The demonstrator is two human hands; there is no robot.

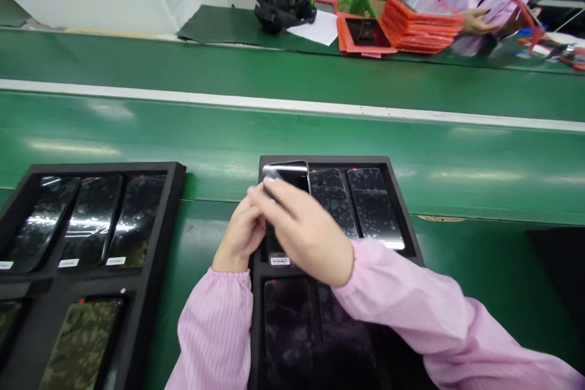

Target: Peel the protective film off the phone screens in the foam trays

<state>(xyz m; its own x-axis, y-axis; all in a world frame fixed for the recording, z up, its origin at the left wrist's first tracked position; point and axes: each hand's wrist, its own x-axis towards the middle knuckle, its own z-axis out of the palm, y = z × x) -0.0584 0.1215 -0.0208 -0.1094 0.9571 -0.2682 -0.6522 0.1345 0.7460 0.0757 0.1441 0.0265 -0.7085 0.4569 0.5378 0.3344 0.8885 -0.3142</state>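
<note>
My right hand (pixel 308 234) lies over the top-left slot of the black foam tray (pixel 398 190) in front of me, fingers (pixel 269 190) curled onto the upper end of a phone screen panel (pixel 292 175), which I hold by its top edge. The panel is tilted, its far end lifted above the tray's rim, its near end down in the slot where a small white label (pixel 280 261) shows. My left hand (pixel 237 234) comes in beside it at the tray's left edge, fingers bent against the panel's left side and partly hidden under my right hand, so I cannot tell how firmly it grips. Both of my sleeves are pink with fine stripes.

In the same tray, two more dark panels (pixel 356 204) lie flat side by side just right of the one I hold, their glass speckled with reflections. The near row of the tray holds further dark panels (pixel 287 323), partly covered by my right arm.

A second black foam tray (pixel 171 195) sits well to the left on the green counter (pixel 479 256), with three glossy panels in its far row, each with a white label at its near end. Beyond the trays runs the green conveyor belt (pixel 183 128). On the far side, another person's hand (pixel 475 21) rests by a stack of orange trays (pixel 418 24).
</note>
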